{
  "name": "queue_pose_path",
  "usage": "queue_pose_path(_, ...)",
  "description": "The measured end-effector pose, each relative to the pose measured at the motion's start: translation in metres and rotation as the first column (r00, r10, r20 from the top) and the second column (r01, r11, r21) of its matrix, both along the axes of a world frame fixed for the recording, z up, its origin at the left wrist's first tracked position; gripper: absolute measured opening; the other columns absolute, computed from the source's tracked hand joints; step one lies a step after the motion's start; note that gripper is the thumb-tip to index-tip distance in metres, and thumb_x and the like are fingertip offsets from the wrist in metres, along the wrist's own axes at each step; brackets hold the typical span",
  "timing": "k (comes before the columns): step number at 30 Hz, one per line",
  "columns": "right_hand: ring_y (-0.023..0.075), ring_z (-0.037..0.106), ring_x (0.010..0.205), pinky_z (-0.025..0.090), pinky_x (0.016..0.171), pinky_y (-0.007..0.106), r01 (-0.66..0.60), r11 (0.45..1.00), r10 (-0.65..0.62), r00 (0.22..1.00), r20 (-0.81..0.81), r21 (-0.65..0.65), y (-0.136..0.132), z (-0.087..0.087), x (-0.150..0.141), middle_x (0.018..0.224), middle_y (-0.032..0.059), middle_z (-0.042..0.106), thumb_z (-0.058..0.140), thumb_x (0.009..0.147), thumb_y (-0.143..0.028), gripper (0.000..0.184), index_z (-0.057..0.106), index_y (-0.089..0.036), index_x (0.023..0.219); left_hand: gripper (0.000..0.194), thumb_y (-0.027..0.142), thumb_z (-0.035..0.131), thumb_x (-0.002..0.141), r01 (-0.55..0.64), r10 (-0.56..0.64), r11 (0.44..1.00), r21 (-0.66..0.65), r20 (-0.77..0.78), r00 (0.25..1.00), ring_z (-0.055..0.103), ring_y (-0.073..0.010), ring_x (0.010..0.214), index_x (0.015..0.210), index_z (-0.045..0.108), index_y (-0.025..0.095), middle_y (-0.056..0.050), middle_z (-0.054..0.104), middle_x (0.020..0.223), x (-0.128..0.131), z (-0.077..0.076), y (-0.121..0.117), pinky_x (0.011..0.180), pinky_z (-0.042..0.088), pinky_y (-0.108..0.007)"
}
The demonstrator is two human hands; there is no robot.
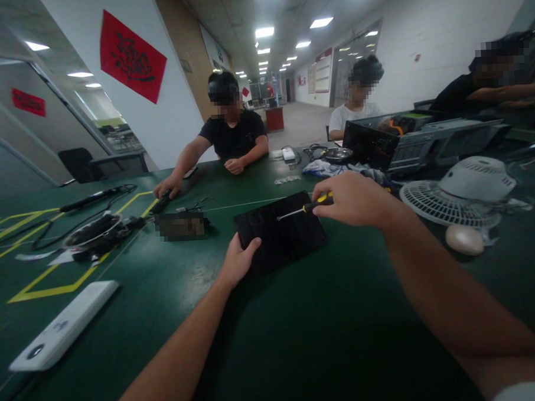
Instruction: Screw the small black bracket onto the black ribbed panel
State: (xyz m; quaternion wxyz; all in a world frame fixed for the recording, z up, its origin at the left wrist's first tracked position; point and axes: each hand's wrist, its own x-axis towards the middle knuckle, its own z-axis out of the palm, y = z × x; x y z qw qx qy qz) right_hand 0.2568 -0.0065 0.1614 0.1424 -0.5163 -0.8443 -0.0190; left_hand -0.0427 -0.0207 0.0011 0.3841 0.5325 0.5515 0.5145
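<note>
A flat black rectangular panel (280,238) lies tilted in the middle of the green table. My left hand (241,258) grips its left edge, thumb on top and the other fingers hidden underneath. In my right hand (349,200) is a screwdriver (310,207) with a yellow and black handle, fingers closed around it. The shaft points left, and its tip is over the panel's upper middle; whether it touches cannot be made out. Fine details on the dark panel are too dim to see.
A white oblong device (64,327) lies front left. Cables and a ring-shaped part (94,230) are beyond it. To the right stand a white fan (460,192), a pale rounded object (465,240) and an opened computer case (424,143). Across the table a person's hand (168,186) holds a dark object.
</note>
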Motion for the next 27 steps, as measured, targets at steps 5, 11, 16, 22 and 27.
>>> queue_pose_path(5, 0.0323, 0.074, 0.098, 0.053, 0.084, 0.043, -0.014, 1.000, 0.014, 1.000, 0.014, -0.027, 0.0022, 0.0004, 0.0012, 0.102, 0.0100, 0.082, 0.068, 0.088, -0.043, 0.031, 0.085, -0.025, 0.107, 0.055, 0.044, 0.080, 0.080, -0.003, 0.003, 1.000, 0.001, 0.002, 1.000, 0.071, -0.0370, 0.124, 0.126, 0.068, 0.017, -0.015, 0.077, 0.127, 0.0009, 0.0024, -0.0011, 0.108, 0.055, -0.055)
queue_pose_path(11, 0.0335, 0.074, 0.103, 0.053, 0.087, 0.044, -0.013, 1.000, 0.013, 1.000, -0.008, -0.015, 0.0018, -0.0017, -0.0013, 0.106, 0.0103, 0.083, 0.068, 0.088, -0.042, 0.030, 0.085, -0.025, 0.106, 0.054, 0.044, 0.080, 0.079, -0.014, 0.014, 1.000, -0.014, 0.009, 1.000, 0.072, -0.0369, 0.122, 0.124, 0.068, 0.017, -0.015, 0.077, 0.127, 0.0007, 0.0025, -0.0005, 0.107, 0.056, -0.056)
queue_pose_path(16, 0.0319, 0.075, 0.101, 0.053, 0.089, 0.043, -0.032, 0.999, 0.032, 0.999, -0.023, -0.012, 0.0035, -0.0039, -0.0008, 0.106, 0.0098, 0.083, 0.069, 0.088, -0.040, 0.029, 0.085, -0.024, 0.107, 0.052, 0.044, 0.080, 0.079, -0.018, 0.018, 1.000, -0.024, 0.008, 1.000, 0.073, -0.0364, 0.120, 0.122, 0.069, 0.017, -0.015, 0.078, 0.124, 0.0004, 0.0023, 0.0009, 0.107, 0.056, -0.055)
queue_pose_path(22, 0.0307, 0.074, 0.097, 0.053, 0.086, 0.042, -0.023, 1.000, 0.022, 0.999, -0.042, -0.012, 0.0056, -0.0038, -0.0003, 0.101, 0.0097, 0.082, 0.069, 0.088, -0.040, 0.028, 0.085, -0.023, 0.105, 0.053, 0.045, 0.080, 0.079, -0.017, 0.017, 1.000, -0.019, 0.010, 1.000, 0.073, -0.0362, 0.120, 0.123, 0.069, 0.017, -0.014, 0.078, 0.124, 0.0006, 0.0023, -0.0001, 0.106, 0.057, -0.054)
queue_pose_path(27, 0.0309, 0.074, 0.094, 0.052, 0.085, 0.042, -0.002, 1.000, 0.002, 0.999, -0.040, -0.014, 0.0029, 0.0011, 0.0021, 0.098, 0.0099, 0.082, 0.070, 0.087, -0.040, 0.029, 0.086, -0.022, 0.104, 0.052, 0.045, 0.080, 0.078, -0.023, 0.024, 0.999, -0.030, 0.002, 1.000, 0.074, -0.0362, 0.118, 0.121, 0.070, 0.017, -0.014, 0.079, 0.120, 0.0013, 0.0036, -0.0006, 0.104, 0.059, -0.053)
